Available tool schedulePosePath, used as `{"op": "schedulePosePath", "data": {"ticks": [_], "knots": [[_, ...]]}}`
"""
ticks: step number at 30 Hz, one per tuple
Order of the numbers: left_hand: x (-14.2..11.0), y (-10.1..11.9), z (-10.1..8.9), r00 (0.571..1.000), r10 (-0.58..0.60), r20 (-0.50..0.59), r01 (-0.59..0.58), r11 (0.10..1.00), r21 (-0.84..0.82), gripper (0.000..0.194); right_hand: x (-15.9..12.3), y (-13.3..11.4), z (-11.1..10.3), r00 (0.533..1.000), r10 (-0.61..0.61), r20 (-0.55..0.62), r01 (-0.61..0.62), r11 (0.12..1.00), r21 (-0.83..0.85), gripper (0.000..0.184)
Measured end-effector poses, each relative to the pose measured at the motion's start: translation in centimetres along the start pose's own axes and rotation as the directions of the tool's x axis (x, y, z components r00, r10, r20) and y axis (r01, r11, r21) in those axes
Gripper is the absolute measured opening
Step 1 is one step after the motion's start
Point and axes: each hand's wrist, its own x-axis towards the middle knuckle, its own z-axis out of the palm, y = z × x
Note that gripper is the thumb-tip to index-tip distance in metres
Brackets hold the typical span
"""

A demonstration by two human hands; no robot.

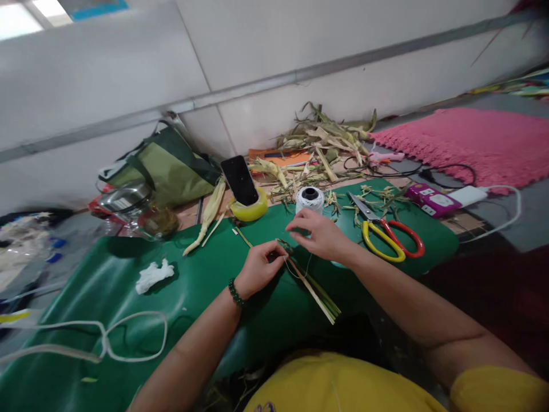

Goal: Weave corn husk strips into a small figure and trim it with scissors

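My left hand (263, 268), with a green bead bracelet (237, 292) at the wrist, is closed in a pinch on a thin bundle of plant stalks (315, 292). The stalks slant down toward me, pale on one edge and green on the other. A fine white thread (297, 277) loops from the pinched spot up under my right hand (321, 233). That hand is curled above and right of the left one, its fingers bent around the thread; its exact grip is partly hidden. Just behind it stands a spool of white thread (309, 198).
Scissors (381, 226) with yellow and red handles lie right on the green mat (206, 280). Behind are a phone (239, 180) on a yellow tape roll (249, 209), corn husks (321, 134) and a green bag (167, 166). Crumpled tissue (154, 276) and white cord (103, 337) lie left.
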Motion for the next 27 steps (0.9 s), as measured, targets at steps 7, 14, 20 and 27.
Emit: {"op": "schedulePosePath", "data": {"ticks": [7,14,20,27], "knots": [[0.0,-0.3,0.2,1.0,0.003,0.001,-0.003,0.999,0.035,0.008,-1.4,-1.2,0.2,0.974,-0.064,0.217,0.095,0.987,-0.133,0.013],[0.1,-0.3,0.1,1.0,-0.017,0.005,0.017,0.999,0.04,0.008,-1.2,-0.8,1.1,0.971,-0.071,0.227,0.111,0.979,-0.17,0.012],[0.2,0.1,-0.1,0.999,-0.043,0.008,0.044,0.998,-0.052,0.011,-1.4,-0.2,1.9,0.984,-0.09,0.154,0.117,0.977,-0.178,0.009],[0.3,-0.1,-0.3,0.987,-0.158,0.027,0.16,0.943,-0.292,0.017,-1.9,0.2,2.2,0.988,-0.144,0.052,0.15,0.982,-0.113,0.008]]}}
